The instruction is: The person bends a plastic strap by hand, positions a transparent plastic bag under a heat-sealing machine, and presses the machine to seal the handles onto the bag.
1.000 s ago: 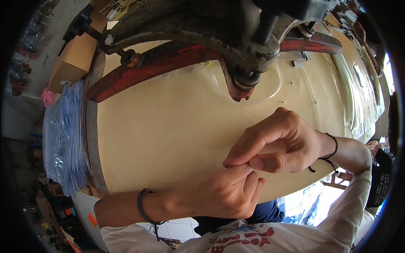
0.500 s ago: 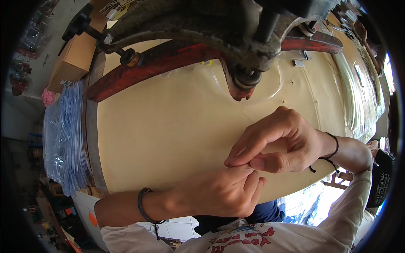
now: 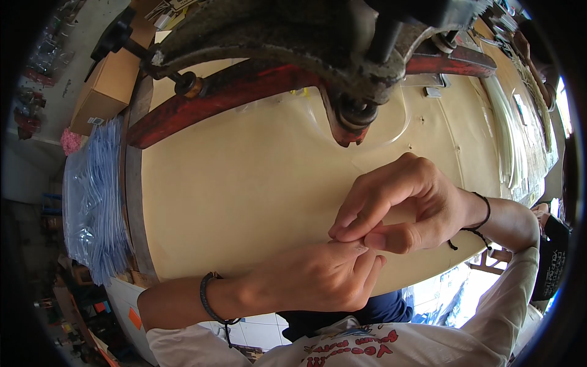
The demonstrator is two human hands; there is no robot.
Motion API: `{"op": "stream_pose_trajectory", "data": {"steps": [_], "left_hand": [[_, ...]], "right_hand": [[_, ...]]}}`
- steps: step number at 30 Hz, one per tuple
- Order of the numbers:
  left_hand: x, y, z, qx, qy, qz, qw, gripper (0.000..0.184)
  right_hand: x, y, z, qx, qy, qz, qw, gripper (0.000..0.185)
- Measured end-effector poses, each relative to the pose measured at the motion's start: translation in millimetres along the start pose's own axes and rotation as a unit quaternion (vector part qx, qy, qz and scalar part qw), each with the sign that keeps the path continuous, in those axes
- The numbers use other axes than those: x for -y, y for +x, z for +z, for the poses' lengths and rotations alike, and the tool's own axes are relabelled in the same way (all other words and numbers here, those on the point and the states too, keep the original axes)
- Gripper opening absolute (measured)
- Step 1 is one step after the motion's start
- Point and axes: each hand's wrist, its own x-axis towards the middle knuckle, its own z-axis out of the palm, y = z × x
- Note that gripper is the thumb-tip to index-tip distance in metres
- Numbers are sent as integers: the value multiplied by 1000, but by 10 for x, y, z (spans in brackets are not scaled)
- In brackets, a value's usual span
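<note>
My left hand point(image 3: 312, 275) is closed, its fingers curled in, at the near edge of the tan work surface point(image 3: 232, 183). My right hand point(image 3: 406, 205) comes in from the right with its thumb and fingers pinched at the left hand's thumb and index finger. The fingertips of both hands touch; whatever lies between them, if anything, is too small or hidden to make out. Beyond the hands, a red metal bar point(image 3: 244, 87) hangs from a dark machine arm point(image 3: 275, 40) above the surface.
Stacked clear plastic sleeves point(image 3: 95, 196) lie at the left, near a cardboard box point(image 3: 109, 88). Pale strips point(image 3: 502, 140) run along the right side. A small metal piece point(image 3: 432, 92) and a curved clear strip point(image 3: 400, 125) lie towards the back. Part of a person shows at far right.
The fingers of my right hand have shifted slightly at the pinch and spread a little. My left hand has barely moved.
</note>
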Motion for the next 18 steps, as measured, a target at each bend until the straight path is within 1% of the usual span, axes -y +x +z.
{"op": "stream_pose_trajectory", "data": {"steps": [3, 6, 7, 9, 12, 15, 18], "left_hand": [[17, 3, -10, 4, -2, 5, 1000, 24], [-25, -7, -11, 16, -9, -18, 1000, 24], [-29, -5, -41, 40, -16, -17, 999, 23], [-17, 12, -126, 88, -30, -14, 996, 26], [-1, 22, -132, 85, -40, -20, 995, 28], [3, 29, -171, 102, -42, -17, 994, 31], [-30, 3, -20, -12, -74, -44, 996, 36]], "right_hand": [[-6, 1, -5, 3, -3, -2, 1000, 21], [-10, -4, 0, 0, 14, 11, 1000, 22], [-11, -9, 9, -3, 25, 17, 1000, 22], [-11, -14, 16, -7, 38, 26, 999, 23], [-10, -21, 14, -6, 43, 37, 998, 22], [1, -28, 8, -2, 32, 56, 998, 21], [46, -24, 3, 4, 8, 80, 997, 21]]}}
